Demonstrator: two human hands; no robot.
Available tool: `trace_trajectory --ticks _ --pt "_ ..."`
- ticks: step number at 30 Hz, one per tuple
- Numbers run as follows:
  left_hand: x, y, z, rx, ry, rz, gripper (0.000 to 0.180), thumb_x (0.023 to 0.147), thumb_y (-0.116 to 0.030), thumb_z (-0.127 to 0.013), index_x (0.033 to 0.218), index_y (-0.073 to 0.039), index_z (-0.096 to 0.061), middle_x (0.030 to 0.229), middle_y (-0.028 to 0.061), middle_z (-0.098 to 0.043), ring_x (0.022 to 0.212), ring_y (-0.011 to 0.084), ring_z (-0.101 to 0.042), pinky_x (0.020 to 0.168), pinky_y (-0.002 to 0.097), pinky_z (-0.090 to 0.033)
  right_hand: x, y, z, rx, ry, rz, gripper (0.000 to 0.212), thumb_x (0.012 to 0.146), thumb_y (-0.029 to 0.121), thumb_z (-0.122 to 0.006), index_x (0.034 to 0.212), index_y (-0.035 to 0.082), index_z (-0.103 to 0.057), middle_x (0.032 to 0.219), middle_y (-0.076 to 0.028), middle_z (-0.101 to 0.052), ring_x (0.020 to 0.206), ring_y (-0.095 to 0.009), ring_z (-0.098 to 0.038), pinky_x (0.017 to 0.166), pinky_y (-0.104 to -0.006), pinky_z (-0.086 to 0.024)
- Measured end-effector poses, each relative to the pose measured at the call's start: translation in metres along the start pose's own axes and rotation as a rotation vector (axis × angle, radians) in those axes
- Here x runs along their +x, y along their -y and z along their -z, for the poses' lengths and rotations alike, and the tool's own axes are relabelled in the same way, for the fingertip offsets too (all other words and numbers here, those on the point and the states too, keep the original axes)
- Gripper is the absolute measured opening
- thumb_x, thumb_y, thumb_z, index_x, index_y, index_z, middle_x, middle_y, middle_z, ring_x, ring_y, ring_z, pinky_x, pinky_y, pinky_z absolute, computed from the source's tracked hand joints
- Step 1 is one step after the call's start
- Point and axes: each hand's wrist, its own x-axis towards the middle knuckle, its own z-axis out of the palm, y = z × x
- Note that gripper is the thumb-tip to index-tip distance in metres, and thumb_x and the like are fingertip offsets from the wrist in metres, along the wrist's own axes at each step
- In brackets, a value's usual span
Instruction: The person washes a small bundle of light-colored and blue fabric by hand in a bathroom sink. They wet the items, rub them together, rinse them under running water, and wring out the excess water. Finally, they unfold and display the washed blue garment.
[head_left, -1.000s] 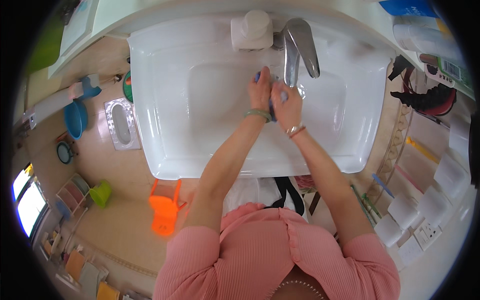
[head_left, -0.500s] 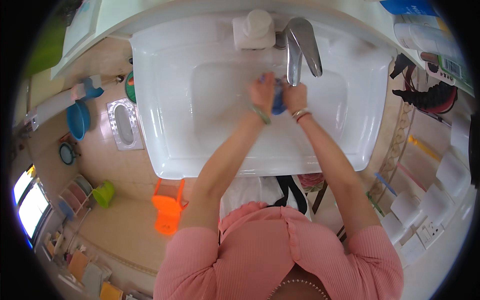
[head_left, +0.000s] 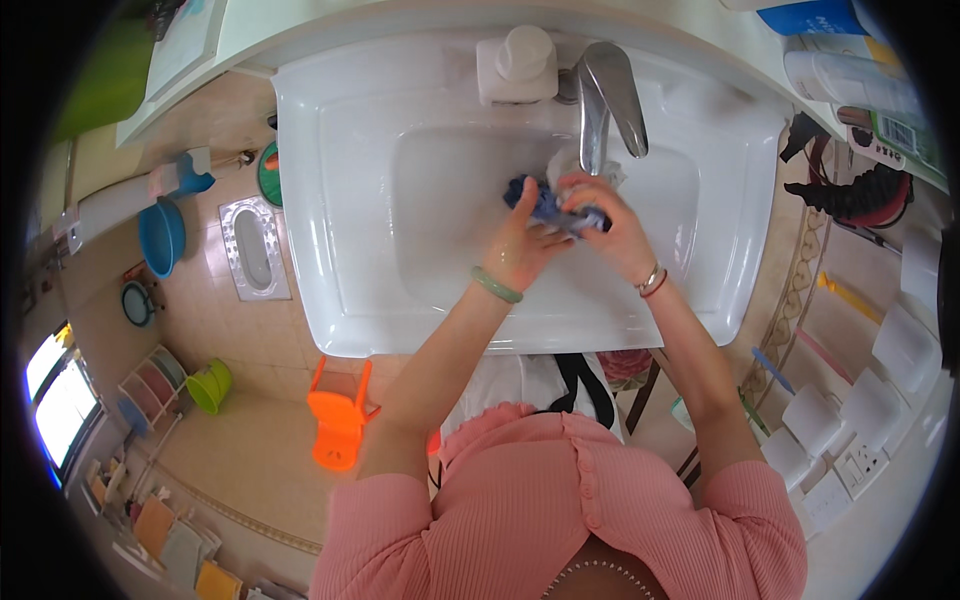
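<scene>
Over the basin of the white sink (head_left: 340, 290), a crumpled blue cloth (head_left: 546, 204), dark at its ends, stretches between my two hands. My right hand (head_left: 620, 235) is closed round its right end, fingers curled. The left hand (head_left: 515, 250) has its thumb raised and fingers stretched out, touching the cloth from below without wrapping it. Behind the right fingers a whitish crumpled thing (head_left: 603, 180) lies under the tap; I cannot tell whether it is fabric or foam. The chrome tap (head_left: 597, 120) rises just beyond my hands.
A white pump bottle (head_left: 518, 68) stands on the sink's back ledge, left of the tap. Bottles and tubes (head_left: 845, 80) crowd the shelf at the far right. To the left on the floor are a squat toilet (head_left: 253, 250), a blue basin (head_left: 161, 238) and an orange chair (head_left: 338, 425).
My hands have come nearer and moved apart from pressing together. The left one has opened, the blue cloth now shows stretched out, and the whitish thing under the tap has come into sight.
</scene>
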Motion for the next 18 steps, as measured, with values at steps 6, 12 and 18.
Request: trace_trajectory --ticks 6,12,18 --pt "0.066 0.006 0.045 0.112 0.27 0.007 0.032 0.093 -0.027 -0.053 0.114 -0.002 -0.055 0.105 0.0127 -0.061 0.096 0.0241 -0.061 0.085 0.0392 -0.051 -0.02 0.056 -0.006 -0.051 0.416 -0.015 0.042 0.07 -0.009 -0.063 0.108 0.006 -0.056 0.122 -0.011 -0.051 0.113 -0.024 -0.052 0.096 -0.0339 -0.042" --pt "0.021 0.014 -0.01 0.236 -0.006 -0.129 0.036 0.097 -0.027 -0.045 0.124 -0.004 -0.049 0.12 0.0097 -0.056 0.104 0.0214 -0.059 0.091 0.0364 -0.049 0.001 -0.01 0.02 -0.164 -0.136 -0.061 0.056 0.071 0.008 -0.076 0.121 0.006 -0.051 0.122 -0.008 -0.051 0.106 -0.022 -0.055 0.088 -0.0299 -0.046" --pt "0.007 0.002 -0.006 0.24 0.313 0.051 0.042 0.098 -0.036 -0.039 0.126 -0.006 -0.049 0.117 0.01 -0.059 0.105 0.0224 -0.06 0.09 0.0453 -0.049 0.004 0.001 0.028 0.257 0.01 -0.365 0.071 0.075 0.009 -0.071 0.138 0.011 -0.039 0.136 -0.009 -0.041 0.117 -0.024 -0.048 0.092 -0.031 -0.044"
